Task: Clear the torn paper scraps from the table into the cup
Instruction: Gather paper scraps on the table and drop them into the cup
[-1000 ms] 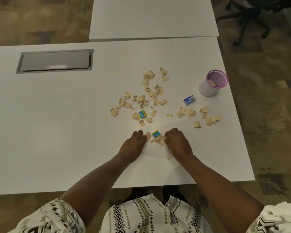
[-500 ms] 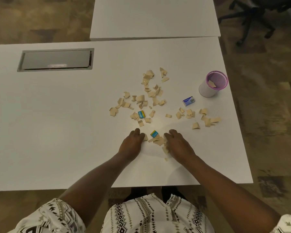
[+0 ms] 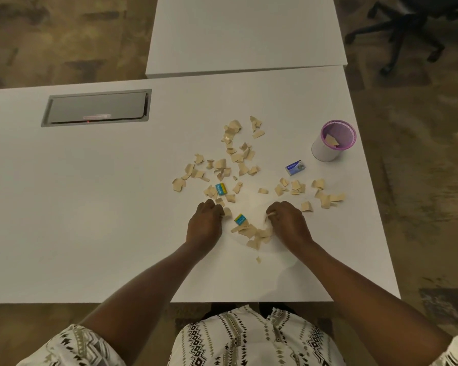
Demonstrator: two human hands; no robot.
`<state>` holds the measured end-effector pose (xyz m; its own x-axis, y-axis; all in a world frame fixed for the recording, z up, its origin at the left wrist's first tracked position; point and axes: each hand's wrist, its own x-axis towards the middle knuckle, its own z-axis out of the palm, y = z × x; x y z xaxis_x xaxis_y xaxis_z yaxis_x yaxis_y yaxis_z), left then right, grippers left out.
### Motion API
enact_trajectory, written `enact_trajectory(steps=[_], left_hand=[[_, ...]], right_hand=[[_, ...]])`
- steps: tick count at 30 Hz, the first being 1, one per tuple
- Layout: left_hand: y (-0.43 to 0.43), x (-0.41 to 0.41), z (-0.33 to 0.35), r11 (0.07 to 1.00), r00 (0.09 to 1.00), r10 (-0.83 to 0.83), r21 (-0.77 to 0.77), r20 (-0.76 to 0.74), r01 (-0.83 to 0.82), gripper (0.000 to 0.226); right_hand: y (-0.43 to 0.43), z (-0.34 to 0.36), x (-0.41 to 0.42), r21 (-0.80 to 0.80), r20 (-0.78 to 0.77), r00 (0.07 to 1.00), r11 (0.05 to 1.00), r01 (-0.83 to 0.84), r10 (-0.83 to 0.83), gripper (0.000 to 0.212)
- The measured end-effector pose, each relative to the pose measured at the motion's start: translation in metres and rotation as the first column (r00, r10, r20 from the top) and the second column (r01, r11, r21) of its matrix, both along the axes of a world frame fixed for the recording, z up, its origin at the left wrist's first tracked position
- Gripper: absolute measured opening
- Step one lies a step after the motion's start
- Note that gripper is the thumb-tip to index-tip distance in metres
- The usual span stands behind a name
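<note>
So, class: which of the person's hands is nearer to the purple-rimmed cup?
The right hand. The cup stands beyond it and to its right, by the table's edge. The left hand lies farther off, left of the gathered scraps.

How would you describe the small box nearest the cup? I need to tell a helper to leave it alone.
Start at the purple-rimmed cup near the right edge of the white table. Just left of it and a little nearer the person lies a small box. It is blue and white, while the two other little boxes, among the scraps, are teal and yellow.
</note>
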<state>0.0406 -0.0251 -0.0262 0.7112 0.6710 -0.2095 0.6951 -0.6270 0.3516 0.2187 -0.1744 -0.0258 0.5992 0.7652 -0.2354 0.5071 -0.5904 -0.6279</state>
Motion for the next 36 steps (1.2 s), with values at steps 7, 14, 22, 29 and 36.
enact_trajectory(steps=[7,14,22,29,36], left_hand=[[0.003,0.047,0.019,0.966,0.964,0.211,-0.186,0.160,-0.180,0.010],[0.001,0.110,0.045,0.845,0.881,0.408,-0.465,0.240,-0.264,0.021],[0.002,0.188,0.067,0.832,0.893,0.337,-0.538,0.297,-0.135,0.028],[0.002,0.276,0.082,0.899,0.905,0.200,-0.437,0.375,-0.018,0.030],[-0.002,0.333,0.073,0.930,0.960,0.101,-0.368,0.260,0.002,0.018]], right_hand=[[0.010,0.013,0.036,0.021,-0.253,0.930,0.960,0.279,-0.265,0.008],[0.017,0.030,0.077,0.076,-0.326,0.873,0.910,0.407,-0.363,0.011],[0.012,0.052,0.144,0.166,-0.260,0.841,0.836,0.522,-0.474,0.012],[0.022,0.060,0.210,0.172,-0.152,0.804,0.786,0.594,-0.574,0.012],[0.036,0.063,0.234,0.019,-0.168,0.849,0.859,0.511,-0.501,0.022]])
